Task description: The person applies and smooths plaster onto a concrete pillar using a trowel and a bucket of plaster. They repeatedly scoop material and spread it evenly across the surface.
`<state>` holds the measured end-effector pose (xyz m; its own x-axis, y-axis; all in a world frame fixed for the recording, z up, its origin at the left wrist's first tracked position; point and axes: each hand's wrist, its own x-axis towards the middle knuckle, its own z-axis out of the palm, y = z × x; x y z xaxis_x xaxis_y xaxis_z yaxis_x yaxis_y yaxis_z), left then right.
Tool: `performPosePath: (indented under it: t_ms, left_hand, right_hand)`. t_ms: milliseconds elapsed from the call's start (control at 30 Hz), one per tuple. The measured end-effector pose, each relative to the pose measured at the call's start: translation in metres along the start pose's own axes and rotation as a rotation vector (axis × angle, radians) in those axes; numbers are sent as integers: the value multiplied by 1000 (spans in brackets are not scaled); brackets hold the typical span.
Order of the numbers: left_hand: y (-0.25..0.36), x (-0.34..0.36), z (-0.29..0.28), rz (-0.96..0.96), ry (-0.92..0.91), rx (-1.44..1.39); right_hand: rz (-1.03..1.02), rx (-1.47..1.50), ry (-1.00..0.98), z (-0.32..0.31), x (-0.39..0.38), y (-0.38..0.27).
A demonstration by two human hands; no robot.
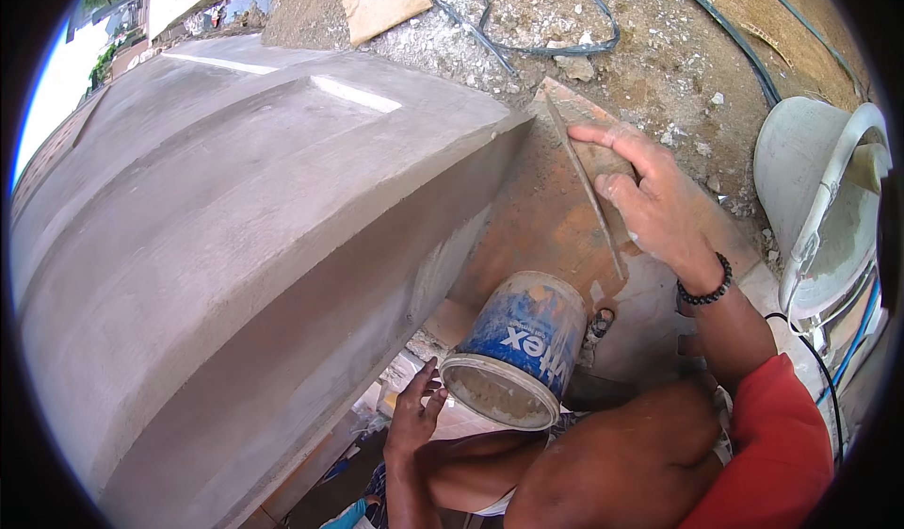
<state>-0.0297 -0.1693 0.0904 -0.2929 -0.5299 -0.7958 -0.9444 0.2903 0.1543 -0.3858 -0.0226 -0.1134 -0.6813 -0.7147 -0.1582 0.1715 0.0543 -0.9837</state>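
Observation:
My right hand [659,199], with a dark bead bracelet at the wrist, grips a flat plastering trowel [586,185]. The trowel is seen nearly edge-on, over a brown, mortar-smeared board [532,218]; its handle is hidden by the hand. A blue and white bucket [532,326], spattered with mortar, stands in front of my knees with its round grey end facing up toward me. Just left of that bucket is my left hand [416,414]. Its fingers are apart and it holds nothing; whether a fingertip touches the bucket rim I cannot tell.
A smooth grey cement structure [235,209] with a curved edge fills the left side. To the right lies a tipped whitish bucket [800,166]. Behind the board is rubble-strewn ground with a dark hose [720,25] and a torn brown paper piece [384,1].

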Motion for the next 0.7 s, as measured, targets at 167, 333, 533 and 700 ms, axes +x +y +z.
performPosePath:
  t_ms: [167,333,533,700]
  left_hand:
    - [9,1,-4,4,-24,15]
    - [4,-4,-6,-1,-13,-24]
    - [6,-10,-7,-2,-16,-18]
    - [2,-10,-9,11,-22,-27]
  right_hand:
    - [-57,-261,-230,-33,51,11]
    - [145,-353,-473,-14,82,-12]
    - [-46,-170,-604,5,95,-62]
    - [-177,74,-481,-18,91,-124]
